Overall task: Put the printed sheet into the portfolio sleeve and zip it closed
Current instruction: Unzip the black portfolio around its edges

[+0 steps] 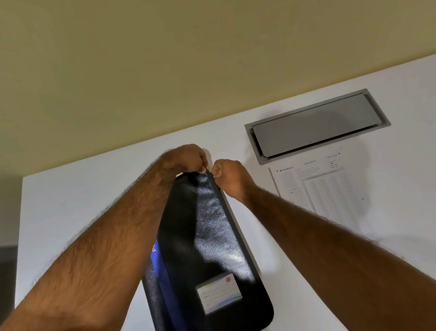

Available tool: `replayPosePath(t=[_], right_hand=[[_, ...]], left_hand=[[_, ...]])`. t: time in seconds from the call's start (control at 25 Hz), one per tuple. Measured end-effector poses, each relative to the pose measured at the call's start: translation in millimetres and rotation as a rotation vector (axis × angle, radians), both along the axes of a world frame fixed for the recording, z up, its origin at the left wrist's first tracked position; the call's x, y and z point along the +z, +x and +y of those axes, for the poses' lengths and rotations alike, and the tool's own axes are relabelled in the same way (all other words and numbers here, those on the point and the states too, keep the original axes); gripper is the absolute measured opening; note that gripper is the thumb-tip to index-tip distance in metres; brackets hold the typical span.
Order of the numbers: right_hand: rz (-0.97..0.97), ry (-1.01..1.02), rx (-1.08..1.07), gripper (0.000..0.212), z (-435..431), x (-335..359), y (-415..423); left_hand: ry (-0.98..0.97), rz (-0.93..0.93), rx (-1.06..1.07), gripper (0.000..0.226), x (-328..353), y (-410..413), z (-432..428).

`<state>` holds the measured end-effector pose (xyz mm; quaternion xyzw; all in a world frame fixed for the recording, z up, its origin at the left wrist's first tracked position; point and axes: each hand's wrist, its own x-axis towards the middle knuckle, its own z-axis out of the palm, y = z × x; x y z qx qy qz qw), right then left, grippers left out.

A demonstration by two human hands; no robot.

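Observation:
A black leather-look portfolio sleeve point(212, 244) lies lengthwise on the white table point(84, 202), with a name card pocket point(219, 293) near its close end and a blue strip along its left side. My left hand point(185, 160) pinches the sleeve's far top corner. My right hand point(228, 175) is closed right beside it at the far right edge, fingers pinched at the zip line; the zip pull itself is hidden. The printed sheet point(323, 193), a white form with rows of small print, lies flat on the table to the right of the sleeve.
A grey metal cable hatch point(315, 123) is set into the table just beyond the printed sheet. A beige wall point(202, 49) stands behind the table's far edge. The table's left edge drops off to a dark floor point(0, 268).

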<state>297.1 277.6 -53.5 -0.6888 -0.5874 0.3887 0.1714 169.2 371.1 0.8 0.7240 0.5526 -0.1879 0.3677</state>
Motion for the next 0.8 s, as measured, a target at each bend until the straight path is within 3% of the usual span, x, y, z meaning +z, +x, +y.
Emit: replayPosePath(t=[0.16,0.4,0.8], right_hand=[[-0.092,0.015,0.124,0.022,3.7,-0.3,-0.3],[-0.282,0.207,0.298,0.019,-31.5,-5.5,18.2],[-0.183,0.093,0.193,0.013,-169.3,-9.8,41.1]], left_hand=[[0.013,-0.014,0.012,0.012,1.5,-4.8,0.6],[0.064,-0.028,0.018,0.011,-1.3,-11.7,2.1],[0.217,-0.078,0.010,0.014,-13.1,-9.1,0.8]])
